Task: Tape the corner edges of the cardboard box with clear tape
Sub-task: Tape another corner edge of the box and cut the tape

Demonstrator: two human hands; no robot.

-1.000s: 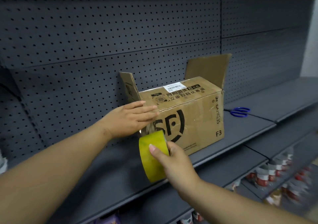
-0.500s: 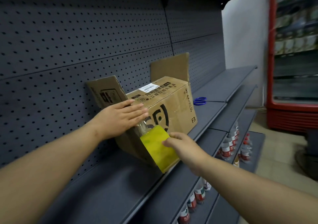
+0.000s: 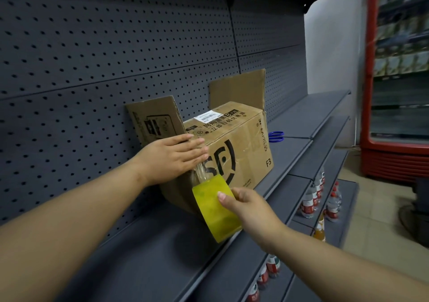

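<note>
A brown cardboard box with black print and two raised end flaps stands on a dark grey shelf. My left hand lies flat with straight fingers on the box's near upper corner, pressing there. My right hand grips a yellowish roll of clear tape just below and in front of that corner. A strip of clear tape runs from the roll up under my left fingers along the corner edge.
Blue-handled scissors lie on the shelf to the right of the box. A perforated back panel rises behind. Several bottles stand on lower shelves at the right. A red fridge stands at far right.
The view has swung left to right around the box, so its left end now shows. My right hand has drawn the roll lower down the corner. My left hand stays pressed on the corner.
</note>
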